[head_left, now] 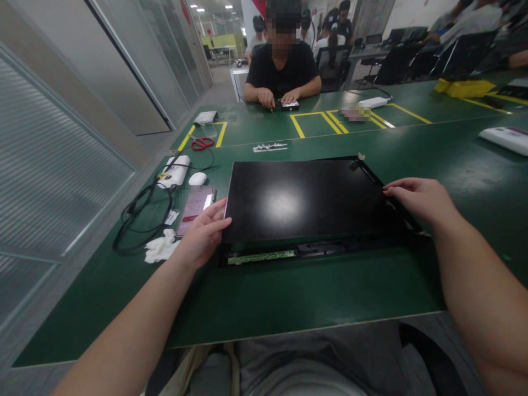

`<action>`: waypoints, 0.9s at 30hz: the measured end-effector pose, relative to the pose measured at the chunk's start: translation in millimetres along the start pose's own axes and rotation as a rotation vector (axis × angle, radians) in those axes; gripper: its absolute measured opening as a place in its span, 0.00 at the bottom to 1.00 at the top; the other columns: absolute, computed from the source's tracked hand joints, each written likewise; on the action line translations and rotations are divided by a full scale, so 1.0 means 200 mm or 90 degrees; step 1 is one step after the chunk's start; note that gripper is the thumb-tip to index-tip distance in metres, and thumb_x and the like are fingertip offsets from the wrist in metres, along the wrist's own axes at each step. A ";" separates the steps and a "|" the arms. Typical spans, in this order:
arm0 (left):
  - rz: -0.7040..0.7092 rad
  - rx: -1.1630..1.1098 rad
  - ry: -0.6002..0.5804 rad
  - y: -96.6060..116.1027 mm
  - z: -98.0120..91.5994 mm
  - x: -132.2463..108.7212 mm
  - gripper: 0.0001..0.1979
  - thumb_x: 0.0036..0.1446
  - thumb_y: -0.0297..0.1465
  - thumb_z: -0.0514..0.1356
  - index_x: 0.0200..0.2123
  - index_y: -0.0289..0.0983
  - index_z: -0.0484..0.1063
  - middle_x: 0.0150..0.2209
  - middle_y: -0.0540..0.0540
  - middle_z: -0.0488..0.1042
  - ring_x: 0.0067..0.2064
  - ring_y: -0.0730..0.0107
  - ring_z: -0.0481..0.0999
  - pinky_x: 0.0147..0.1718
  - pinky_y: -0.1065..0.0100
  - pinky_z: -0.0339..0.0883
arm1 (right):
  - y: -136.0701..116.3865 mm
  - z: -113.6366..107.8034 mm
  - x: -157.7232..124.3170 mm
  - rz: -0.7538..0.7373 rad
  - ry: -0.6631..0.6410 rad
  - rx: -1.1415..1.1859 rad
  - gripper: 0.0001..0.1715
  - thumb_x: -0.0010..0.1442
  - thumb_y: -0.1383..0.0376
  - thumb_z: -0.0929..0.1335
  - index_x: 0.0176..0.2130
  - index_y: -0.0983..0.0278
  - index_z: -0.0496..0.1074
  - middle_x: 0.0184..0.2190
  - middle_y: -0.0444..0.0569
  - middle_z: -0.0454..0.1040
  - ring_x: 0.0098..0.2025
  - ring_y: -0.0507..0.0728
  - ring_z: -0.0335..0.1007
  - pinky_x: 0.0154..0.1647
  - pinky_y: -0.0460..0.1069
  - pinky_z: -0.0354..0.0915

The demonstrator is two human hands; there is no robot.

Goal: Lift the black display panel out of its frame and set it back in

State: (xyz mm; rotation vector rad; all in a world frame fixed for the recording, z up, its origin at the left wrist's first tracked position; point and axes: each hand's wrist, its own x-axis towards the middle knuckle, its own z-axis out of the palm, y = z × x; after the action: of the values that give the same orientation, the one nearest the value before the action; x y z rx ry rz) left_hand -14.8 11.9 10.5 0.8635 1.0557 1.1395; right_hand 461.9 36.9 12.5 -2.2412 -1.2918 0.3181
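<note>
A flat black display panel (309, 201) lies tilted over a black frame (350, 246), with its near edge raised off it. A green circuit board strip (262, 257) shows in the gap at the front left. My left hand (204, 234) is closed on the panel's left edge, thumb on top and fingers at the side. At the right edge, my right hand (423, 198) pinches the panel between thumb and fingertips. The frame's far right corner sticks out from beneath the panel.
On the left are a phone (196, 209), crumpled tissue (161, 246), a black cable (124, 220), a white case (198, 179) and red-handled scissors (202, 143). Small metal strips (270, 147) lie beyond the panel. Across the green table (305, 302) sits another person (282, 71), handling a small device.
</note>
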 end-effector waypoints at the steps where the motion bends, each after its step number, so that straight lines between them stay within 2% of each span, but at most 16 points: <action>1: -0.001 0.001 0.000 0.00 0.00 0.00 0.28 0.45 0.22 0.73 0.52 0.38 0.79 0.46 0.45 0.87 0.48 0.58 0.86 0.41 0.69 0.79 | 0.00 0.00 0.00 0.000 0.002 -0.004 0.13 0.49 0.58 0.70 0.33 0.58 0.83 0.31 0.48 0.81 0.38 0.61 0.76 0.45 0.57 0.68; 6: -0.007 0.009 0.001 0.01 0.00 0.00 0.28 0.45 0.22 0.73 0.52 0.38 0.78 0.47 0.44 0.86 0.49 0.56 0.85 0.42 0.68 0.80 | 0.01 0.00 0.00 -0.018 0.007 -0.005 0.13 0.49 0.57 0.70 0.33 0.58 0.83 0.32 0.48 0.81 0.38 0.61 0.75 0.44 0.56 0.68; 15: 0.000 0.039 0.000 0.00 0.00 -0.01 0.31 0.47 0.24 0.73 0.57 0.37 0.75 0.48 0.42 0.85 0.53 0.52 0.84 0.54 0.59 0.78 | 0.01 0.00 0.01 -0.019 0.009 -0.008 0.13 0.48 0.56 0.71 0.32 0.57 0.83 0.31 0.48 0.81 0.38 0.62 0.75 0.43 0.57 0.67; 27: 0.003 0.031 -0.010 0.00 0.00 -0.01 0.29 0.46 0.24 0.73 0.54 0.37 0.76 0.47 0.43 0.85 0.53 0.53 0.84 0.53 0.60 0.77 | 0.02 -0.01 0.02 -0.017 0.006 -0.011 0.13 0.47 0.55 0.71 0.32 0.57 0.83 0.30 0.48 0.81 0.36 0.62 0.74 0.43 0.57 0.67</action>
State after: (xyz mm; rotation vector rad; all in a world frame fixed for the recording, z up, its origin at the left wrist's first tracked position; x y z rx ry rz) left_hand -14.5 10.3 11.4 0.9118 1.0726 1.1127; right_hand 467.3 37.5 11.1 -2.2357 -1.3230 0.2884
